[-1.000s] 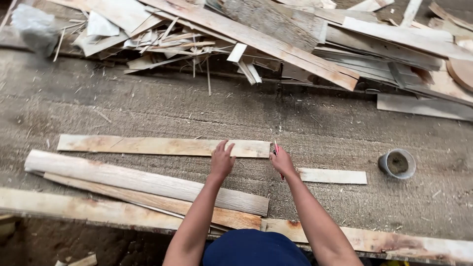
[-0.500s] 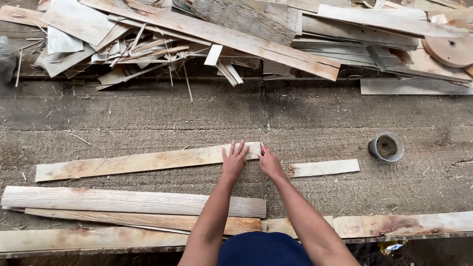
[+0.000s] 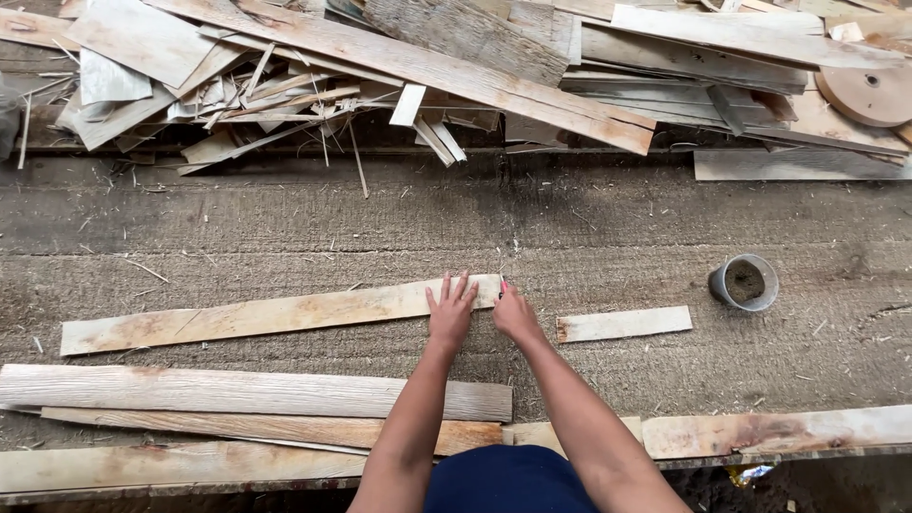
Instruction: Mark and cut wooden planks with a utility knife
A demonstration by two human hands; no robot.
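Fingers spread flat, left hand (image 3: 450,310) pins the long plank (image 3: 266,315); right hand (image 3: 514,313), curled at its right end, risks splinters.

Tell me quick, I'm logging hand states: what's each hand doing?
Left hand: open, fingers spread flat on the long plank.
Right hand: at the plank's right end; grip cannot be told.

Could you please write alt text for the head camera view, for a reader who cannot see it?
Seen from above, a person's left hand lies flat on the right end of a long thin board on a rough, sawdust-strewn surface, with the right hand at that board's end. A short board and small round container lie right; scrap wood is piled behind.
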